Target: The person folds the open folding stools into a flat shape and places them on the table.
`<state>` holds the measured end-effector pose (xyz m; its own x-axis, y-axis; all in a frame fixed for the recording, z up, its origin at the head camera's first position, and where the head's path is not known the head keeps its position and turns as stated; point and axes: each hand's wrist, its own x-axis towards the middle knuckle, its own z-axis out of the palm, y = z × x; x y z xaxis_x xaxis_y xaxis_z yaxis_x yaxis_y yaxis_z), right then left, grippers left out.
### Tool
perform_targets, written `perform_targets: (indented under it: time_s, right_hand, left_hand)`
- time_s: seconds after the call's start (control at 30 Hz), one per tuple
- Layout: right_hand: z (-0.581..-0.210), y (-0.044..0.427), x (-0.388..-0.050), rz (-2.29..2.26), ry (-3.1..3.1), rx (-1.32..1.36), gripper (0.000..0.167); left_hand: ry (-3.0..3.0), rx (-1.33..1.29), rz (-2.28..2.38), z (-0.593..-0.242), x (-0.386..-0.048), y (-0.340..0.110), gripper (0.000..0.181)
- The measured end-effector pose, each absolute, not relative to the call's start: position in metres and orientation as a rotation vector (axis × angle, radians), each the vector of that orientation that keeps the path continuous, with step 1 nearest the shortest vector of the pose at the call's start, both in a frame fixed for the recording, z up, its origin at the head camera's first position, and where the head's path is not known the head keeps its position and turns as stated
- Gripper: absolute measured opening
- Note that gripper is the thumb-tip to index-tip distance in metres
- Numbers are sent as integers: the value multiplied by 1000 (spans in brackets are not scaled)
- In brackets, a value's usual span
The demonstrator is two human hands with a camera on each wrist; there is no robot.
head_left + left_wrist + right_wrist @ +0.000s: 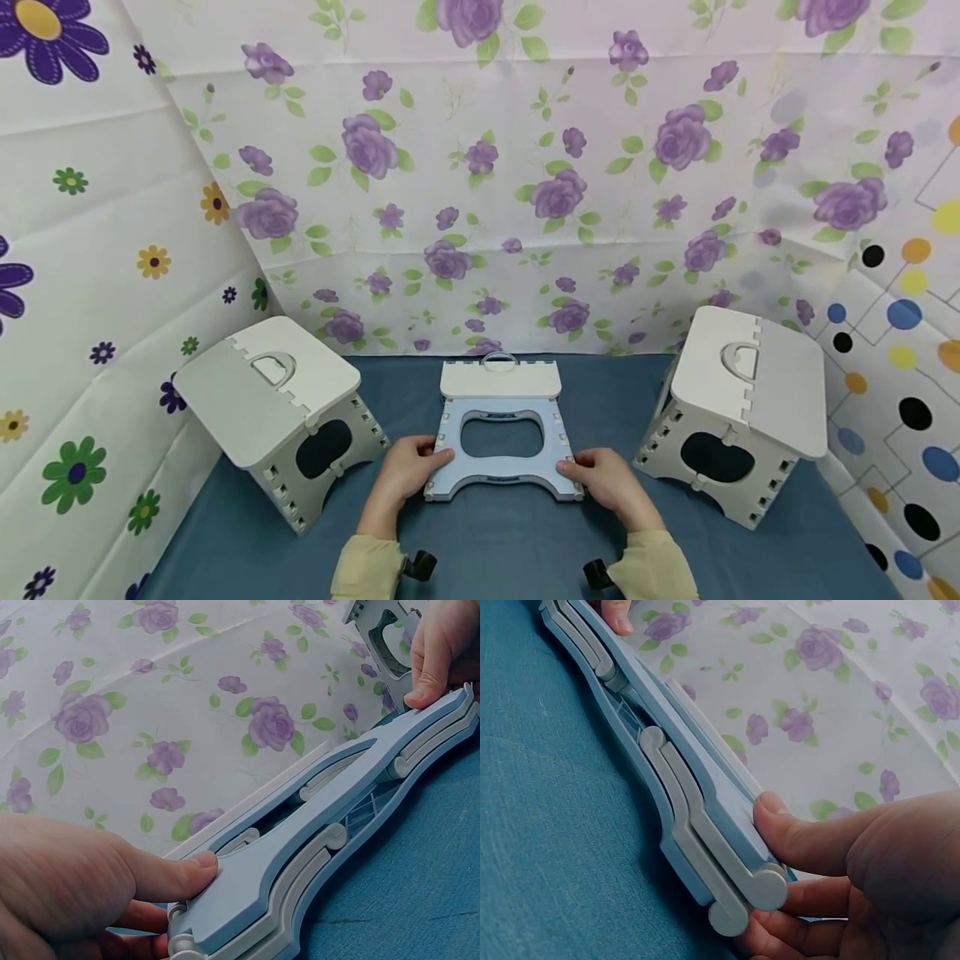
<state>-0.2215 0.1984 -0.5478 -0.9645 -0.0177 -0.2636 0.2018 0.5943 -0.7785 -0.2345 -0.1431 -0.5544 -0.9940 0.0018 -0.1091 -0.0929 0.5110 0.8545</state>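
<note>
A light blue and white folding step stool (501, 468) lies folded flat in the middle, in front of me. My left hand (406, 471) grips its near left corner, the thumb on top and the other fingers at the edge. At the near right corner my right hand (606, 479) holds it the same way. In the left wrist view the folded legs of the stool (247, 889) show as stacked grey and blue layers. Its near edge, with round grey hinge ends, faces the right wrist camera beside my right hand (855, 855).
Two unfolded white step stools stand on the blue cloth (495, 550), one at the left (315, 367) and one at the right (787, 375), each with a top handle. A flowered curtain (495, 208) hangs behind, with patterned sheets on both sides.
</note>
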Motion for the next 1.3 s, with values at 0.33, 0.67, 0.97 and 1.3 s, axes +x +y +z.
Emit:
perform_targets:
  time_s: [0.33, 0.67, 0.97, 1.3]
  right_hand:
    - [-548, 196, -220, -1333, 2595, 195, 57]
    - [-552, 197, -219, -1252, 2696, 163, 58]
    - [-547, 196, -217, -1213, 2720, 176, 57]
    - [-547, 195, -217, -1256, 2717, 154, 57]
  left_hand:
    - [2669, -78, 1483, -553, -233, -143, 48]
    - [2661, -122, 1484, -551, -232, -141, 49]
    - [2656, -130, 1484, -556, -236, -142, 48]
    - [2665, -125, 1467, -554, -234, -145, 53]
